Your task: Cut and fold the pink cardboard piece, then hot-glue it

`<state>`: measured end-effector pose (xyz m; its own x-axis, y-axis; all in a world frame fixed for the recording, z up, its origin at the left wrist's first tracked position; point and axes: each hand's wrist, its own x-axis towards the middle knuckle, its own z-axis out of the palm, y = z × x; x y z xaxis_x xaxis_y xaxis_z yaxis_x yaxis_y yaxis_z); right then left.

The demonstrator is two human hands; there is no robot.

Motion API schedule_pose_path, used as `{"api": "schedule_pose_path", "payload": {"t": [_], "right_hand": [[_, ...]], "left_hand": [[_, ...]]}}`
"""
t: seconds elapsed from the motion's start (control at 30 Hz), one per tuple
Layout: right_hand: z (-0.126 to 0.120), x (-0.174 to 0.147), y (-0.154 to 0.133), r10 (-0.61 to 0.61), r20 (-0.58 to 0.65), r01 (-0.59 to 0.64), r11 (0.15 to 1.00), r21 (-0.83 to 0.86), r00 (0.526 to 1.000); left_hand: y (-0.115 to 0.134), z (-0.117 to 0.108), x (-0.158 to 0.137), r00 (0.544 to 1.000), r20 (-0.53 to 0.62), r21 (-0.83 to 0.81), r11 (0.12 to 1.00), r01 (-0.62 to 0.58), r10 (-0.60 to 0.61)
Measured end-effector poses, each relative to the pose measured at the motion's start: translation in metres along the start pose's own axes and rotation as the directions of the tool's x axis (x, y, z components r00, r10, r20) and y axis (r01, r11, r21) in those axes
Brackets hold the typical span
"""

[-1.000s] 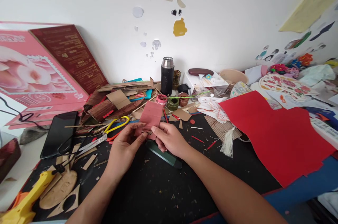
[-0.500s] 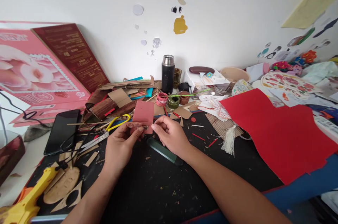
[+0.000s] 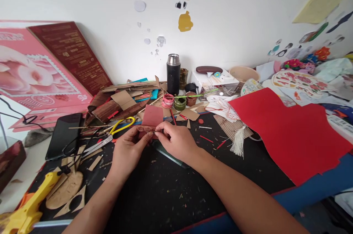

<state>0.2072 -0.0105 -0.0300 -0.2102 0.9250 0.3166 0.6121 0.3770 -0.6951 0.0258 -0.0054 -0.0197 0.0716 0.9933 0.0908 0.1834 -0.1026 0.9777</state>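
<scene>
My left hand (image 3: 132,146) is closed in a pinch, thumb against forefinger. Pinched tight too, my right hand (image 3: 178,142) meets it fingertip to fingertip. Something small and brownish sits between the tips, mostly covered, and I cannot make out its kind. A reddish-pink card (image 3: 152,114) shows just behind the fingers; whether a hand touches it is hidden. Partly beneath my right hand lies a long dark green object (image 3: 172,156) with a rounded end. Yellow-handled scissors (image 3: 110,136) rest to the left of my left hand.
A yellow glue gun (image 3: 35,197), cardboard scraps (image 3: 66,190) and a black phone (image 3: 64,135) are on the left. Behind stand a black flask (image 3: 173,76) and small paint jars (image 3: 180,103). A red sheet (image 3: 292,135) and a white tassel (image 3: 238,142) lie to the right.
My right hand has moved left, bringing its fingertips against those of my left hand. The small piece between them is now more covered. The view has shifted slightly.
</scene>
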Motion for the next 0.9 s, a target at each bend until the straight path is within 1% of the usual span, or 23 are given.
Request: {"api": "schedule_pose_path", "payload": {"t": [0.07,0.13,0.17,0.23,0.27,0.33,0.4,0.53,0.67,0.77,0.83,0.9], "right_hand": [[0.000,0.000,0.001,-0.014,0.004,0.014,0.998,-0.053,1.000],[-0.001,0.000,0.002,-0.022,0.010,0.023,0.994,-0.105,1.000],[-0.001,0.000,0.002,-0.027,0.011,0.028,0.991,-0.127,1.000],[-0.003,0.001,0.003,-0.033,0.015,0.035,0.986,-0.163,0.999],[-0.004,0.001,0.003,-0.036,0.021,0.039,0.983,-0.179,0.999],[-0.005,0.002,0.003,-0.039,0.043,0.047,0.976,-0.212,0.998],[-0.006,0.002,0.003,-0.042,0.072,0.059,0.967,-0.247,0.997],[-0.007,0.001,0.000,-0.048,0.108,0.081,0.940,-0.330,0.993],[-0.007,0.001,-0.003,-0.025,0.150,0.085,0.910,-0.406,0.988],[-0.006,0.001,-0.003,-0.016,0.176,0.090,0.902,-0.422,0.984],[-0.005,0.002,-0.002,-0.014,0.183,0.091,0.901,-0.424,0.983],[-0.004,0.002,-0.002,-0.013,0.182,0.089,0.903,-0.420,0.983]], "left_hand": [[0.000,-0.001,0.000,1.000,0.028,0.005,1.000,0.010,-0.010],[0.000,-0.003,0.001,1.000,0.017,0.034,0.999,-0.003,0.002],[0.001,-0.004,0.001,0.999,-0.003,0.077,0.996,-0.037,0.038],[0.002,-0.006,0.002,0.984,-0.038,0.224,0.961,-0.160,0.173],[0.002,-0.008,0.002,0.966,-0.040,0.310,0.922,-0.231,0.256],[0.002,-0.010,0.002,0.920,-0.009,0.452,0.822,-0.346,0.392],[0.000,-0.012,0.002,0.881,0.050,0.553,0.721,-0.417,0.471],[-0.005,-0.016,0.003,0.823,0.179,0.698,0.520,-0.492,0.539],[-0.003,-0.015,0.003,0.753,0.297,0.759,0.334,-0.559,0.587],[0.000,-0.012,0.003,0.707,0.350,0.752,0.266,-0.603,0.615],[0.001,-0.010,0.004,0.687,0.378,0.742,0.242,-0.626,0.621],[0.000,-0.008,0.005,0.677,0.396,0.732,0.232,-0.641,0.620]]}}
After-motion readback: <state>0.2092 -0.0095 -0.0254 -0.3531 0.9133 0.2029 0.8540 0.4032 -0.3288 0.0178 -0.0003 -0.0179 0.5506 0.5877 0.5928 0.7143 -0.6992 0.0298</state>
